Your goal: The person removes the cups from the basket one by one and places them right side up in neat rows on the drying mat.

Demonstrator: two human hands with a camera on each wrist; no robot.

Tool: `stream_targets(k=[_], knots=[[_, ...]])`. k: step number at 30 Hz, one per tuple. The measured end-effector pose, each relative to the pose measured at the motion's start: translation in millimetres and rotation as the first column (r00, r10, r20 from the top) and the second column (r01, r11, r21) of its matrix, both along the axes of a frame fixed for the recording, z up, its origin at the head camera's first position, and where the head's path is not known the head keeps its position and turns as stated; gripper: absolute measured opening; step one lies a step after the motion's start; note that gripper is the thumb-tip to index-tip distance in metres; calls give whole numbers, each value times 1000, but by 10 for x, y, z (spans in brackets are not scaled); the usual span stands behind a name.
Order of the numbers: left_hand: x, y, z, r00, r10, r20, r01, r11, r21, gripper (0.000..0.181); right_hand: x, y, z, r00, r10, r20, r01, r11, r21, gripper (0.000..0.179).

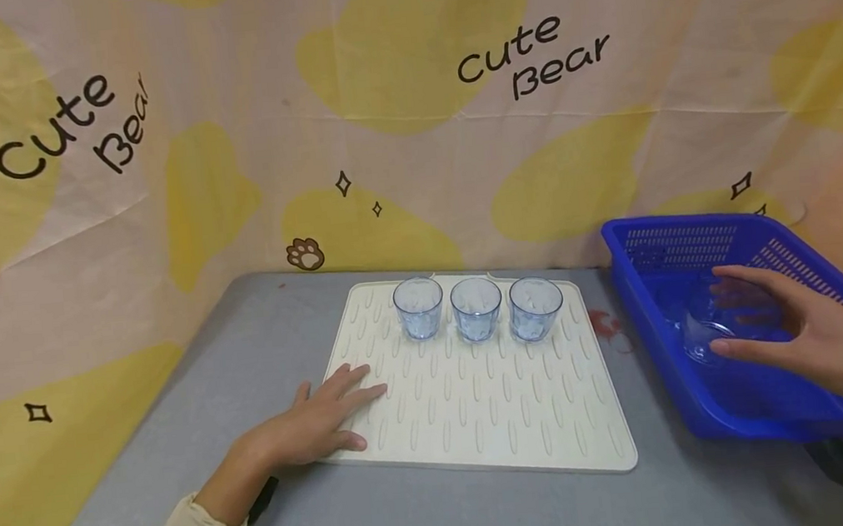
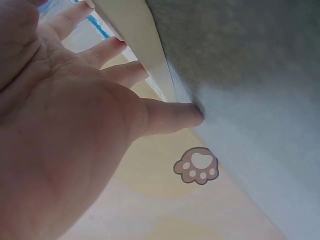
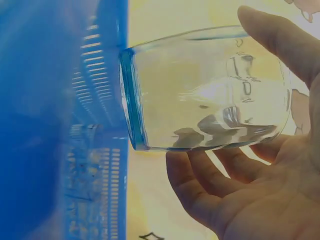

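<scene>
My right hand [image 1: 834,335] reaches over the blue plastic basket [image 1: 658,351]. In the right wrist view its thumb and fingers grip a clear drinking glass [image 3: 200,95], tipped on its side, with bluish glass at the end away from the palm. My left hand [image 1: 315,423] lies palm down with spread fingers at the left edge of a white ribbed mat [image 1: 481,425]. Along the mat's far part three bluish glasses stand in a row: a left one [image 1: 420,309], a middle one [image 1: 477,312] and a right one [image 1: 536,310].
More clear glassware lies inside the basket, partly hidden by the right hand. Mat and basket stand on a grey tabletop [image 1: 443,512]. A patterned cloth [image 1: 412,155] hangs behind the table and along its left side. Reddish marks [image 1: 607,323] show between mat and basket.
</scene>
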State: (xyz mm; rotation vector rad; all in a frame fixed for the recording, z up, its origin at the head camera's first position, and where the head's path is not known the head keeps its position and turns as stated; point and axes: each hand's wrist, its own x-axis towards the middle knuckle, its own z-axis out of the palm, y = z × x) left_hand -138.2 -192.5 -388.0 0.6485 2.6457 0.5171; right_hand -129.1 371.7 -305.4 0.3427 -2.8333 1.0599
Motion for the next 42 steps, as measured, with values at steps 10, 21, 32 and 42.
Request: stream_targets(k=[10,21,32,42], knots=[[122,-13,46,996,-48,-79,44,998,-40,64,-29,-205,38,996,83,10,-83,996,-25,82],[236,-56,2,974,-95,-206,77,993,-93,59,-17,-818,78,983,178,51,-172,979,-107,79],[234,-8,10,978,-104,-180,93,993,-67,58,-95,-1392,73,961,273,45,-256,941,-223,78],[251,-25,32,982,-104,-158,92,993,-81,58,-204,-1790,-13,942,331,56,-301,907,-296,82]])
